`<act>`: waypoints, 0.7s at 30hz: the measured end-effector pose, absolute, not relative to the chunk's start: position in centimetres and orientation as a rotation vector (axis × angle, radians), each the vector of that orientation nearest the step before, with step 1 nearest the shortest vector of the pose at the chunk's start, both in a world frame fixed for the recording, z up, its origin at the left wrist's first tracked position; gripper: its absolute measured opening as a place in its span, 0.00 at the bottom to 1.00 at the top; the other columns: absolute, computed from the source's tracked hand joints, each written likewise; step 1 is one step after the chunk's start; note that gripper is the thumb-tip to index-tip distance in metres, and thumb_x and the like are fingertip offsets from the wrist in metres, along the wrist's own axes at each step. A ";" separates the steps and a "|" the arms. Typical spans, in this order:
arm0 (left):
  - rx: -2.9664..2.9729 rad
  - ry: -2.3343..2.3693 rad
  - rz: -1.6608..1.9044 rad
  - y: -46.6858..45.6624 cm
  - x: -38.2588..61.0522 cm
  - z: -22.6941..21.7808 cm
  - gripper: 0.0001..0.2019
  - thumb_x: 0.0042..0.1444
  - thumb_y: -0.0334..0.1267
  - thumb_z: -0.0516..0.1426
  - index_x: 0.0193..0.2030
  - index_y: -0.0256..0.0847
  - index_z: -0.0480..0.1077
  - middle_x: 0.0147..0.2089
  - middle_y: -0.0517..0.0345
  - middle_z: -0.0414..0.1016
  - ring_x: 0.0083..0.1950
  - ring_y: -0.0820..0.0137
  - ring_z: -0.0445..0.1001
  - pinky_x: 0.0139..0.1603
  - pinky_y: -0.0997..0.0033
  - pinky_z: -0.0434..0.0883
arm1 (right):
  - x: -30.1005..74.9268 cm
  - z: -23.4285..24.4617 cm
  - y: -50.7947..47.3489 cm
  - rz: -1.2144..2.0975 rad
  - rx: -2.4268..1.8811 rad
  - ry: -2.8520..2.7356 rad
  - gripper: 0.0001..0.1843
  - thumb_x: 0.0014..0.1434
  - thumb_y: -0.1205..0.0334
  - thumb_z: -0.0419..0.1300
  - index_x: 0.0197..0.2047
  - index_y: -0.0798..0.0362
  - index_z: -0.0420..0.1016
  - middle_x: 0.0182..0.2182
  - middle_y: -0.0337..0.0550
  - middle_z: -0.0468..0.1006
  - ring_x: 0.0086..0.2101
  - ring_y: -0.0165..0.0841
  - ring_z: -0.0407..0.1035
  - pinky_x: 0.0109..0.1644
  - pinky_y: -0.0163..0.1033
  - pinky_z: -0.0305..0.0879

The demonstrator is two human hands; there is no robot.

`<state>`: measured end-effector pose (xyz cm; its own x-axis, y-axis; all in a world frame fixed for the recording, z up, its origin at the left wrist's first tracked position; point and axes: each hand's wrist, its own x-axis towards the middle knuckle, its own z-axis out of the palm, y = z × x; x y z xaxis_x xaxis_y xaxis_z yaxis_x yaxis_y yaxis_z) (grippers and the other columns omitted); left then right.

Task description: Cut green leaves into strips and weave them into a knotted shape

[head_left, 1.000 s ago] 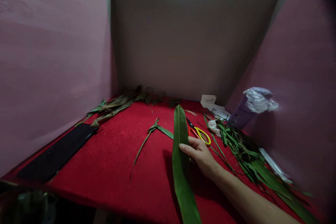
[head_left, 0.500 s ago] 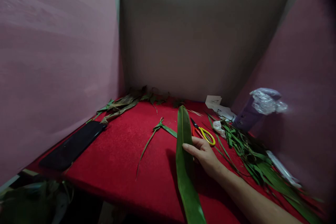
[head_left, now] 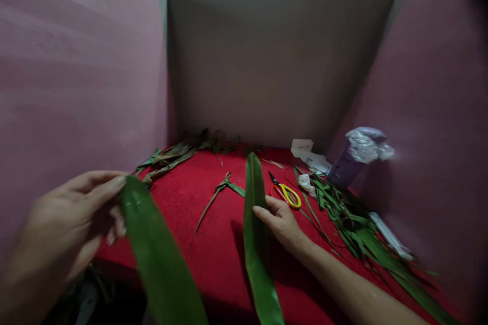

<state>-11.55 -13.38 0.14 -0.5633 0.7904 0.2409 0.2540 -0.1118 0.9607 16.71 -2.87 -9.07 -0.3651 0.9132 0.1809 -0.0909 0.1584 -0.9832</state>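
My right hand (head_left: 280, 221) pinches a long green leaf (head_left: 254, 188) between thumb and fingers, its tip pointing up and away from me. On the left, my left hand (head_left: 76, 218) grips the end of a broad green leaf length (head_left: 160, 259) between thumb and forefinger. Both lengths run off the bottom edge, so I cannot tell whether they are one leaf. A knotted green leaf strip (head_left: 224, 185) lies on the red cloth just beyond, partly covered by the upright leaf. Scissors (head_left: 284, 193) with red and yellow handles rest beside my right hand.
The red-covered table (head_left: 175, 203) has pink side walls. At right lie a heap of cut leaves (head_left: 343, 213), crumpled white tissue (head_left: 307, 184) and a purple container (head_left: 346, 162) with clear plastic on top. White papers (head_left: 310, 157) and dried leaves (head_left: 183, 150) lie at the back.
My left hand has come into view at left, holding a leaf end and covering the dark phone-like slab. My right hand still holds its leaf; the view has shifted slightly.
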 end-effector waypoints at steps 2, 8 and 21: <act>1.126 1.483 1.530 -9.8 -9.5 1.0 0.05 0.48 0.34 0.57 0.32 0.36 0.67 0.14 0.69 0.67 0.11 0.80 0.62 0.11 0.83 0.60 | 16.6 -9.1 -2.8 1.339 -0.811 -1.552 0.10 0.49 0.57 0.60 0.31 0.56 0.73 0.24 0.37 0.70 0.25 0.29 0.63 0.28 0.32 0.60; 1.312 1.291 1.398 -2.7 -4.5 0.4 0.04 0.47 0.33 0.57 0.30 0.35 0.67 0.14 0.67 0.69 0.11 0.80 0.64 0.10 0.86 0.57 | 16.6 -9.7 -2.0 1.368 -0.794 -1.535 0.07 0.50 0.61 0.58 0.29 0.56 0.71 0.21 0.33 0.65 0.23 0.25 0.57 0.25 0.30 0.54; 1.426 1.132 1.440 1.0 0.7 -1.2 0.12 0.42 0.42 0.62 0.29 0.36 0.68 0.16 0.65 0.67 0.13 0.78 0.62 0.12 0.80 0.58 | 16.5 -8.9 -1.8 1.616 -0.806 -1.436 0.20 0.44 0.47 0.64 0.29 0.58 0.73 0.17 0.33 0.66 0.15 0.21 0.55 0.18 0.27 0.50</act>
<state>0.69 1.01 -1.19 -0.0473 0.9575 0.2847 0.0499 -0.2824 0.9580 16.54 -1.76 -8.92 -0.4674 0.8825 0.0519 -0.1554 -0.0243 -0.9876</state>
